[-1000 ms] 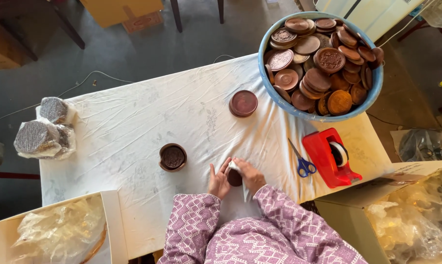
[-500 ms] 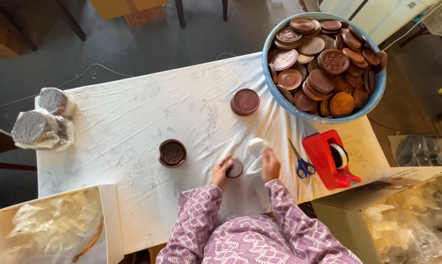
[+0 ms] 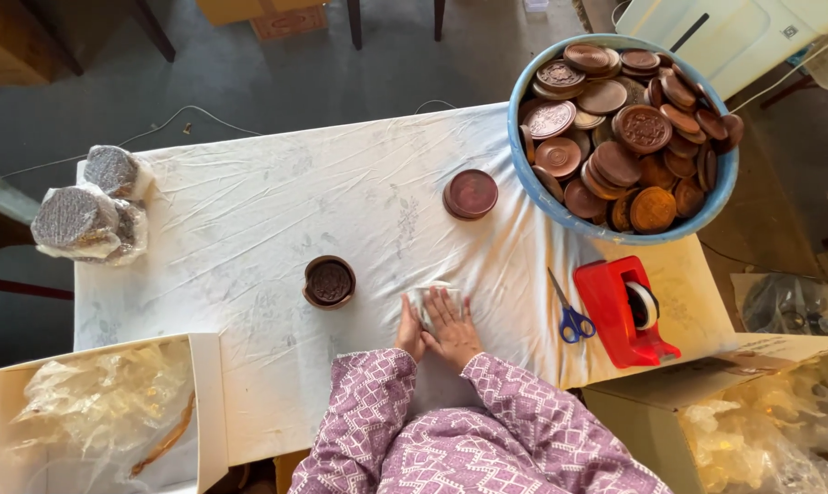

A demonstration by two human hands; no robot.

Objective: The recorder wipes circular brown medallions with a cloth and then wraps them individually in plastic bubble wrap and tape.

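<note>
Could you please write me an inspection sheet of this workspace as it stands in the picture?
Surface: table under a creased white cloth.
Job's things: small white-wrapped piece pressed flat on the cloth; dark round mould beside it.
Clutter: brown disc; blue basin heaped with brown discs; blue-handled scissors; red tape dispenser; wrapped bundles.
Grippers: left hand and right hand both resting on the piece.
Cables: thin cord on the floor.
Surroundings: open boxes with plastic bags.
</note>
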